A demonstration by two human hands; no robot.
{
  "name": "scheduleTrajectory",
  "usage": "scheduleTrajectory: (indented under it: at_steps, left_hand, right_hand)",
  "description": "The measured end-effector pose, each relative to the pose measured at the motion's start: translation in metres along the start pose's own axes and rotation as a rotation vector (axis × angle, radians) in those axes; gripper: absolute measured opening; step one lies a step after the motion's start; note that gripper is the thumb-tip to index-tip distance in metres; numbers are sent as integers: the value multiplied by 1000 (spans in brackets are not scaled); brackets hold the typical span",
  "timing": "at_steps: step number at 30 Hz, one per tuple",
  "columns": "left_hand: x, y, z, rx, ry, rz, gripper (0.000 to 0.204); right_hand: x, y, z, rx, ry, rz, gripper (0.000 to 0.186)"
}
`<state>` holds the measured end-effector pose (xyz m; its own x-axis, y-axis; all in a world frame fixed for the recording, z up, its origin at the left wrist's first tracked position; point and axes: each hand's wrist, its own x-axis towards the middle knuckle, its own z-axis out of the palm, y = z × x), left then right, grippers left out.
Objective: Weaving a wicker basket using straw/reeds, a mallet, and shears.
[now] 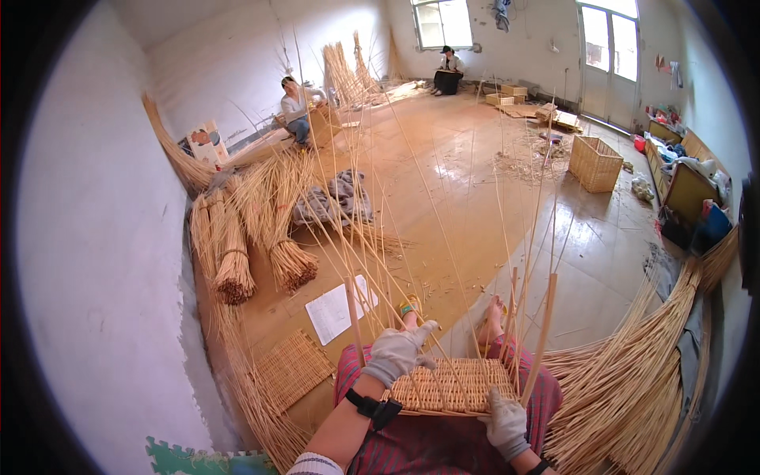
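Visibly, the right hand (507, 423) clasps the woven panel (447, 386), left hand (398, 352) half-open.

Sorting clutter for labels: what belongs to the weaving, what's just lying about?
Likely in the job:
woven panel, right hand on its edge
stakes rising from it
loose canes, right
tied bundles, left

Apparently just lying about:
papers
grey cloth
green foam mat

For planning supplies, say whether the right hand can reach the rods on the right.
Probably yes: the rods fan out beside the right hand, with nothing evident blocking them, though it must first leave the woven panel.
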<state>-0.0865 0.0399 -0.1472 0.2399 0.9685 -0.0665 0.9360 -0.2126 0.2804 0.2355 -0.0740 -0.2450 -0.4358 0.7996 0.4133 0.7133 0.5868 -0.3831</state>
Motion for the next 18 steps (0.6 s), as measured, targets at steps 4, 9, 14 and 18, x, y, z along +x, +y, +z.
scheduleTrajectory:
  at_steps: [4,9,14,18]
  left_hand:
    - [2,1,-1,-45,-22,-3,95]
    - [-2,13,-16,-59,3,30,93]
    - [-1,4,-9,78,7,14,98]
    - [6,6,-8,111,-43,-13,97]
  right_hand:
    - [-1,0,0,9,34,-17,95]
    - [0,1,-3,-2,11,18,91]
    - [4,-2,-4,-8,5,7,90]
    - [4,0,-3,-15,21,-3,89]
